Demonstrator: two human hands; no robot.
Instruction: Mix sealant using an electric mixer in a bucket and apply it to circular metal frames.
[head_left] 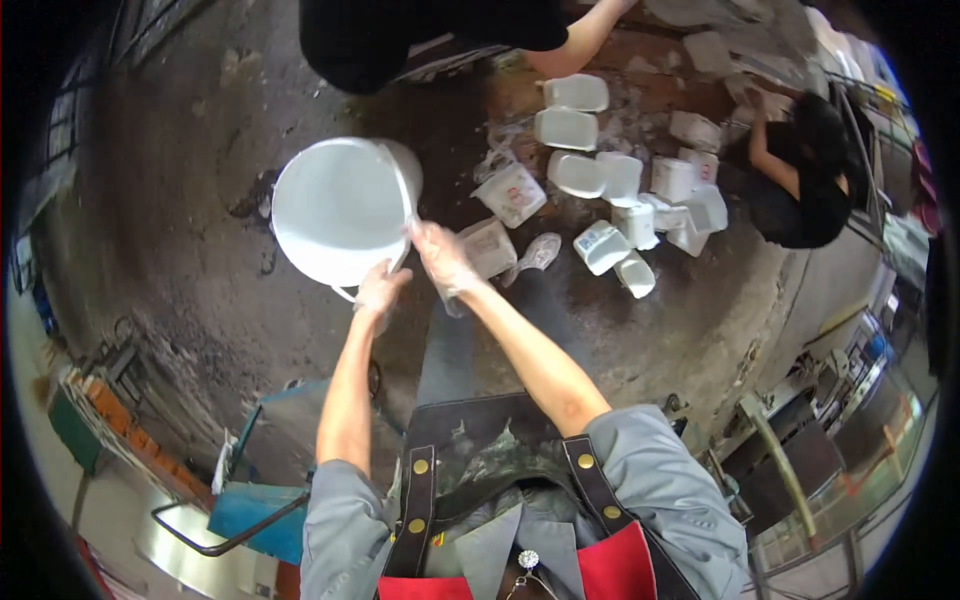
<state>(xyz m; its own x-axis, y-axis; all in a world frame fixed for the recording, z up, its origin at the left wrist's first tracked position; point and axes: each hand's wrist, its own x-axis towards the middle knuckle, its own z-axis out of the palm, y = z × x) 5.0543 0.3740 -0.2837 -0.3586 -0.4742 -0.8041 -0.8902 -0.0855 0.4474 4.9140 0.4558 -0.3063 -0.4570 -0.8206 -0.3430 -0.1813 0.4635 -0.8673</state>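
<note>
Both left hand and right hand, on my remote feed, have fingers gripping the white bucket's near right edge; white containers lie farther right.

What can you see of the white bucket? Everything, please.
Large, round white bucket, smooth and plastic-looking, open mouth tilted toward the camera, pale interior showing. A thin strip, perhaps its handle, pokes out below the rim. Left hand and right hand meet its right side; blur hides the grip. Dark floor lies behind.

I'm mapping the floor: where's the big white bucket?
In the head view, the white bucket is left of centre and of the white containers, both hands at its rim.
</note>
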